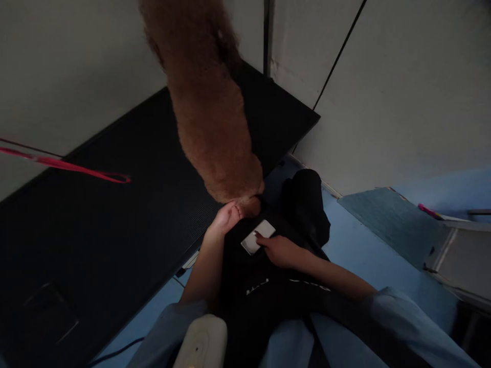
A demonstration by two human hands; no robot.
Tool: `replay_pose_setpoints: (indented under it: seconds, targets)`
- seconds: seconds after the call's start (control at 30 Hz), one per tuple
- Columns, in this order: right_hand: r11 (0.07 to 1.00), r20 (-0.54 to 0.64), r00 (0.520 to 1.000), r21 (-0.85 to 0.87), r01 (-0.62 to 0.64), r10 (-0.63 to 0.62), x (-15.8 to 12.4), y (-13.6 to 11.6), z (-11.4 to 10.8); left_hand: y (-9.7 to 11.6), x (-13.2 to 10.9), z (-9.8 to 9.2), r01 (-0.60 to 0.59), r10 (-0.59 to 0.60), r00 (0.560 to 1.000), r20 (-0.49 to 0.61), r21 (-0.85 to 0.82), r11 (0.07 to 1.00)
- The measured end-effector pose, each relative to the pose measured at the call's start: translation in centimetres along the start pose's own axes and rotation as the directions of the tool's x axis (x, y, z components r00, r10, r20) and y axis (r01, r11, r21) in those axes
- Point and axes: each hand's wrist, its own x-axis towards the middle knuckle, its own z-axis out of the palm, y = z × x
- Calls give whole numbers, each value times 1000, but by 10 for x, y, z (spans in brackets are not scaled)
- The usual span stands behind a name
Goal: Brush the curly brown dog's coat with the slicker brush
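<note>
**Slip and Fall Hazards at the Near Edge**

From my remote station I examined 1 head-camera view and recorded the following. A brown, curly-coated dog (213,117) was on the black table (134,220), its back running away from the wearer and its rear at the near edge; its head lay outside the view. The left hand (228,217) was against the rear, its fingers close together and curled in toward the coat. I could not tell whether they pinched fur, tail or skin.

The right hand (282,250) was at a white phone-like object (258,237), which lay over the dark apron (276,306), just beside the dog's rear. At least 1 finger reached across its face; the others were hidden, so I could not tell whether they gripped it from below.

I judged the main hazard to be the dog's position. A sudden step backward could bring a hind foot off the edge, with only the left hand near enough to check it. I saw no strap on the visible part of the body — the red strap (76,167) hung well apart, over the other end of the table.

The 2nd hazard was the white object: a jolt from the dog, or a loose hold, could send it down to the blue floor (368,266). Dim light could hide an early slip.
</note>
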Motion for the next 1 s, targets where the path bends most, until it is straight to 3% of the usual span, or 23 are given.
replay_pose_setpoints:
  seconds: [0.07,0.13,0.2,0.27,0.43,0.57,0.7,0.87,1.0]
  targets:
    - [1000,-108,994,-17,15,-16,2,-2,-4,0,0,0,6,-6,1000,7,-1,1000]
    - [997,-204,978,-57,-61,48,5,-3,-10,0,0,0,-3,3,1000,5,-15,1000]
    - [981,-188,972,-108,-163,140,6,-2,-15,-1,0,2,5,-5,1000,9,-33,999]
    - [972,-134,976,-137,-188,170,5,-1,-19,-2,1,4,26,-26,1000,17,-42,999]
    - [969,-263,947,-113,-218,183,6,0,-22,-5,4,6,0,-1,1000,-3,-60,998]
    - [961,-75,969,-133,-242,234,2,4,-15,-7,5,1,5,-5,1000,-5,-78,997]
    - [980,-247,958,-95,-177,149,3,1,-18,-17,10,1,-69,67,997,-28,-111,991]
    - [971,-184,970,-149,-188,159,1,-4,-34,-29,19,11,-58,62,998,32,-90,994]
    - [969,-256,953,-140,-203,162,-1,0,-42,-29,21,14,-66,70,997,45,-84,994]
